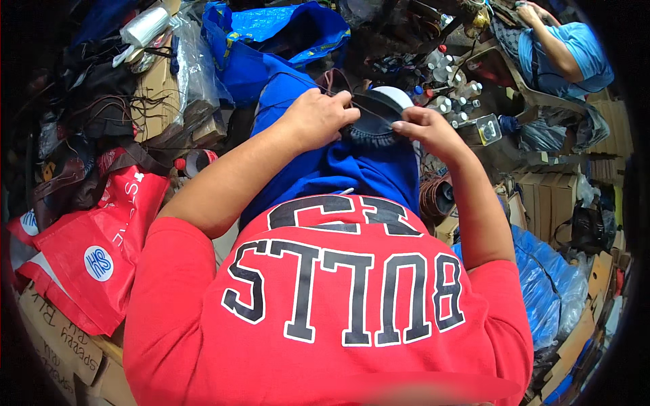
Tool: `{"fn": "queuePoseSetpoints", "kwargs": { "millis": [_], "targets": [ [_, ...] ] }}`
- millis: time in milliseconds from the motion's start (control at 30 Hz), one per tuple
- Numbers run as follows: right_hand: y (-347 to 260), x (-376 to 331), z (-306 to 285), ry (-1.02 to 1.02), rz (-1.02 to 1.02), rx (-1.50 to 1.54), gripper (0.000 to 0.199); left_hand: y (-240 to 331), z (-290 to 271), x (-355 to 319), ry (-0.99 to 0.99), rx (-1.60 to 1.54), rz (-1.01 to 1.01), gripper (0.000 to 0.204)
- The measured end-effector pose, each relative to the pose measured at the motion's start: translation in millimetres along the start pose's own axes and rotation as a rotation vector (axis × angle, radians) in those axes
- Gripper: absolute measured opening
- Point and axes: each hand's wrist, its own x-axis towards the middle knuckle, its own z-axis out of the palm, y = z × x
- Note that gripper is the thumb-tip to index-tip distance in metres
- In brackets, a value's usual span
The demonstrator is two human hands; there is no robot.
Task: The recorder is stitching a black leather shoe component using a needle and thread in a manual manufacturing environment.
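Observation:
On my lap, over blue shorts, rests a dark shoe-like piece with a pale rounded end and a row of ridges or stitches along its near edge. A thin dark cord stretches across it between my two hands. My left hand is closed at the piece's left side, fingers pinched on the cord. At the right side, my right hand pinches the cord's other part between thumb and fingers. Beyond the left hand a brown strip or loop shows; what it belongs to is hidden.
A blue bag lies ahead. Several small bottles stand at the right, near a person in a light blue shirt. A red bag is at my left; cardboard boxes and blue plastic are at my right.

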Motion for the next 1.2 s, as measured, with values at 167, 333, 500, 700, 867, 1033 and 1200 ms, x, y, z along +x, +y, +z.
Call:
{"fn": "queuePoseSetpoints", "kwargs": {
  "millis": [167,333,500,700,867,1033,1200],
  "targets": [
    [28,-27,0,0.055,-0.041,0.217,0.025,-1,3,-1,-0.074,0.006,-0.113,0.039],
    [37,-26,-5,0.015,-0.023,0.323,0.024,-3,4,6,-0.146,-0.092,-0.141,0.044],
    [27,-2,-6,-0.015,0.024,0.132,0.025,3,10,11,0.007,-0.127,-0.007,0.030],
    [23,16,-2,-0.032,-0.058,0.075,0.024,5,11,14,0.075,-0.429,0.040,0.020],
    [-9,-2,6,0.334,-0.129,0.023,0.029,0,1,39,0.184,-0.902,-0.189,0.019],
    [-3,-7,11,-0.018,-0.003,0.044,0.033,-3,16,67,0.009,-0.695,-0.063,0.023],
    [-2,-23,12,-0.006,-0.012,-0.045,0.024,2,19,74,-0.110,-0.948,-0.113,0.023]
  ]
}}
